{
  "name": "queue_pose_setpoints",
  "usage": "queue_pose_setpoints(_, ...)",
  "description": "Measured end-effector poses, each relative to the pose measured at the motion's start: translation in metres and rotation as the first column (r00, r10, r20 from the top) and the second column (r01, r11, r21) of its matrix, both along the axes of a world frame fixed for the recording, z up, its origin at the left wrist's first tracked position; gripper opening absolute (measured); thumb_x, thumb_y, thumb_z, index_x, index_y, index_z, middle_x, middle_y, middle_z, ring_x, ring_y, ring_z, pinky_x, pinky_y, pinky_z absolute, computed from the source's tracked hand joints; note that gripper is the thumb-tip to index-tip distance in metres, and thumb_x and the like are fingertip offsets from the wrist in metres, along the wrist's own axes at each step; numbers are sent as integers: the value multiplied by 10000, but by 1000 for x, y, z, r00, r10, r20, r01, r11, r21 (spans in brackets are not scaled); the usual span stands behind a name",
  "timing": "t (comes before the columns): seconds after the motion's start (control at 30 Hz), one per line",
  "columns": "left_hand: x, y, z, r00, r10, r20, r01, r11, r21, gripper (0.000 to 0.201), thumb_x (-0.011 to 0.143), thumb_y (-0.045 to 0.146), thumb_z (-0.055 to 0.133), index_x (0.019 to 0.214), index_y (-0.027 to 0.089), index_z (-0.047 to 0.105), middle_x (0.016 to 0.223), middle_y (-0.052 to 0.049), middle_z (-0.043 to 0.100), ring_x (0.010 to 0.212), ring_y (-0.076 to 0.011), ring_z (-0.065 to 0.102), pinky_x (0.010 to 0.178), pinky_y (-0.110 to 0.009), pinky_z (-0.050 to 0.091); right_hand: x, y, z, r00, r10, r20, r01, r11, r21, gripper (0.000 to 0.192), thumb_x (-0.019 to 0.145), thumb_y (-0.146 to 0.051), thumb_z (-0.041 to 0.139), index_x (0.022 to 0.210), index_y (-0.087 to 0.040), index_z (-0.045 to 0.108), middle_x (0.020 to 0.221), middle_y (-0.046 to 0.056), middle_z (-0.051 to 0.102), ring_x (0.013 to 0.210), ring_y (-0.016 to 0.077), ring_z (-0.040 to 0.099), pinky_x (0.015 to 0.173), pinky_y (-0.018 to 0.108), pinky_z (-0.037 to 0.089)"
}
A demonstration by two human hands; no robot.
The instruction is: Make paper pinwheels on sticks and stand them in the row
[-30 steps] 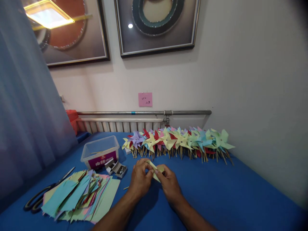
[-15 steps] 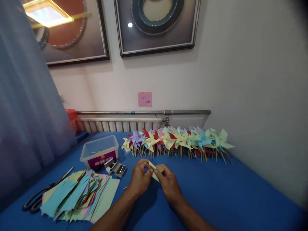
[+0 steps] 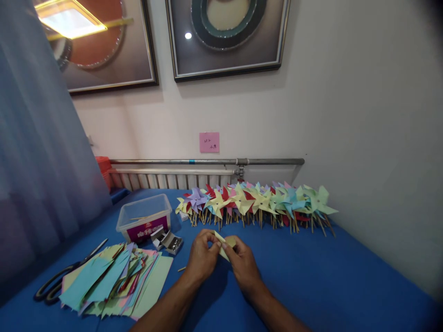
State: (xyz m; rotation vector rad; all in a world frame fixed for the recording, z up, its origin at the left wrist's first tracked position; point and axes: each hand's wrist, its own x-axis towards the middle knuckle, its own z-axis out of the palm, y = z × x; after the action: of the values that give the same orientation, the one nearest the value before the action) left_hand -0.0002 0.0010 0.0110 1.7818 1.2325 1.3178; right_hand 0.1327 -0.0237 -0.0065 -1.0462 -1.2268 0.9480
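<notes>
Both hands meet over the blue table (image 3: 311, 276) and pinch one folded piece of pale yellow paper (image 3: 224, 243). My left hand (image 3: 202, 256) grips its left side with thumb and fingers. My right hand (image 3: 244, 263) holds the right side. The paper is partly hidden by my fingers. A long row of finished paper pinwheels (image 3: 256, 203) on wooden sticks lies just behind my hands, in yellow, green, blue, purple and red.
A stack of cut coloured paper squares (image 3: 114, 281) lies at the left, with black-handled scissors (image 3: 65, 276) beside it. A clear plastic tub (image 3: 143, 216) and a small open box of pins (image 3: 169, 242) stand behind the stack. A thin stick (image 3: 181, 269) lies near my left wrist. A radiator pipe (image 3: 207, 162) runs along the wall.
</notes>
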Motion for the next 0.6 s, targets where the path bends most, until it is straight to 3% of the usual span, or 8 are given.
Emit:
queue_pose_setpoints(0.2,-3,0,1,1000,-9,11,8,999,36,125,774,166,593,653,200,595,960,-51,686,928,-207,640,872,-332,464,1,8,-5,997,11,-80,-11,1000,1,405,721,-569,788,727,-218,587,649,-39,576,635,157,505,606,259,417)
queue_pose_setpoints(0.3,-6,3,5,995,65,77,-69,996,53,76,769,207,613,696,198,633,993,-59,691,993,-219,633,907,-339,456,4,13,-9,986,-11,-169,2,999,-49,424,685,-573,820,767,-213,612,659,-27,616,633,171,545,605,275,445)
queue_pose_setpoints(0.4,-8,5,7,964,162,212,-125,976,-178,111,740,293,678,752,185,650,816,-42,678,813,-197,633,780,-314,469,6,14,-9,970,-18,-241,0,997,-76,427,700,-577,817,826,-210,641,693,-6,664,633,185,588,612,294,474)
queue_pose_setpoints(0.5,-6,5,7,896,54,441,171,875,-453,282,685,414,750,757,167,637,643,-17,637,607,-166,601,620,-280,442,5,12,-8,963,17,-269,-36,997,-66,433,695,-566,832,862,-202,667,735,12,705,639,188,614,606,296,485)
queue_pose_setpoints(0.57,-3,3,5,835,-18,550,342,800,-493,349,619,436,807,736,157,631,595,-17,635,544,-153,590,558,-258,412,4,12,-9,964,43,-264,-62,996,-63,443,674,-556,850,873,-196,685,730,13,714,627,183,613,606,296,491)
queue_pose_setpoints(0.6,-2,2,4,820,-30,571,372,786,-494,362,582,418,835,720,155,628,577,-15,634,517,-143,577,533,-247,392,3,13,-9,965,52,-257,-71,995,-65,445,665,-554,856,869,-195,690,722,12,714,621,182,612,607,298,494)
